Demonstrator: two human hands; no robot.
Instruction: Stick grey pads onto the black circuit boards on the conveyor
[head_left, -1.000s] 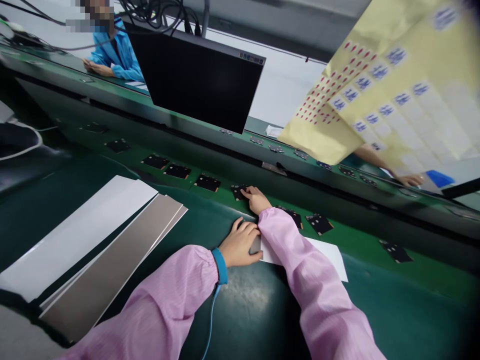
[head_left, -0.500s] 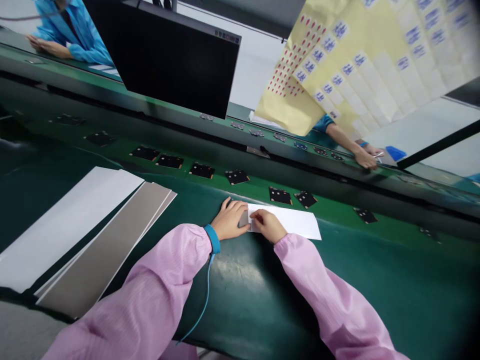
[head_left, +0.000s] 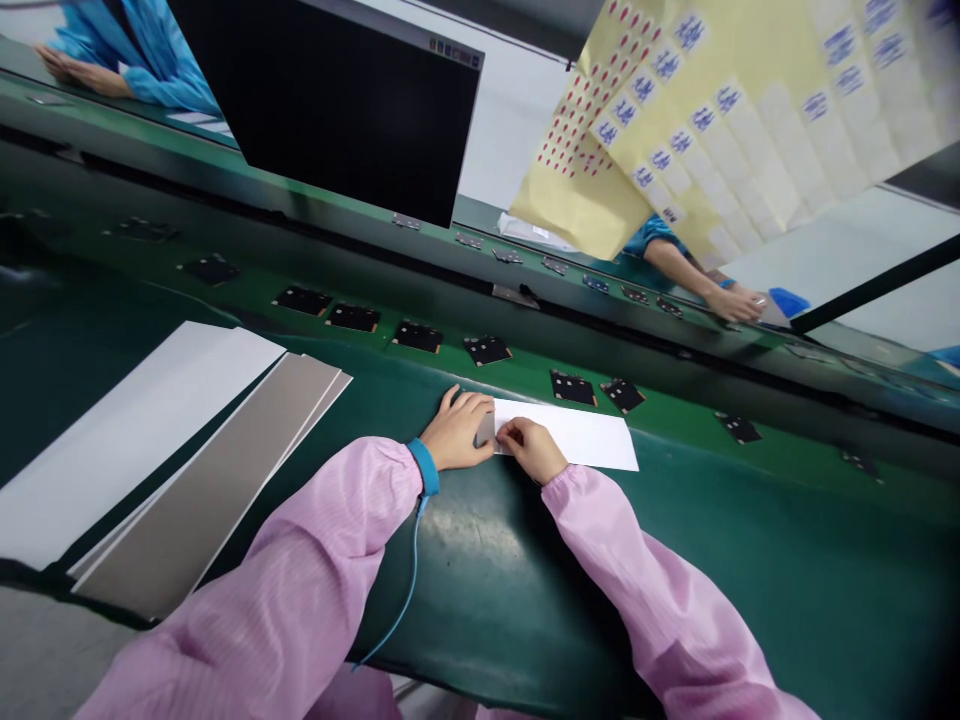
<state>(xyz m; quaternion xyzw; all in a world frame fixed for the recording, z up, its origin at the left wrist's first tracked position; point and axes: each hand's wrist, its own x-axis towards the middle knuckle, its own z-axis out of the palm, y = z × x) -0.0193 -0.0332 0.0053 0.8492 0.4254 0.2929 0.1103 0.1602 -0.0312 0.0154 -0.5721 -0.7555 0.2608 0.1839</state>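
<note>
A white strip (head_left: 581, 436) lies flat on the green bench, with a small grey end showing at its left. My left hand (head_left: 459, 430) rests palm down over that grey end, fingers spread. A blue wrist strap (head_left: 424, 467) with a thin cord is around my left wrist. Close beside it, my right hand (head_left: 535, 449) has thumb and fingers pinched together at the white strip's left end. Whatever lies between those fingertips is too small to make out.
Grey strips with white edges (head_left: 217, 480) and white sheets (head_left: 142, 430) lie at the left. Several black circuit boards (head_left: 418, 336) sit on the green belt ahead. A dark monitor (head_left: 330, 105) and yellow label sheets (head_left: 720, 130) hang above. Co-workers' hands (head_left: 735, 302) show across the line.
The black circuit boards have shifted right along the near belt. My hands stay at the strip's left end, the right one still pinched; the view has tilted slightly.
</note>
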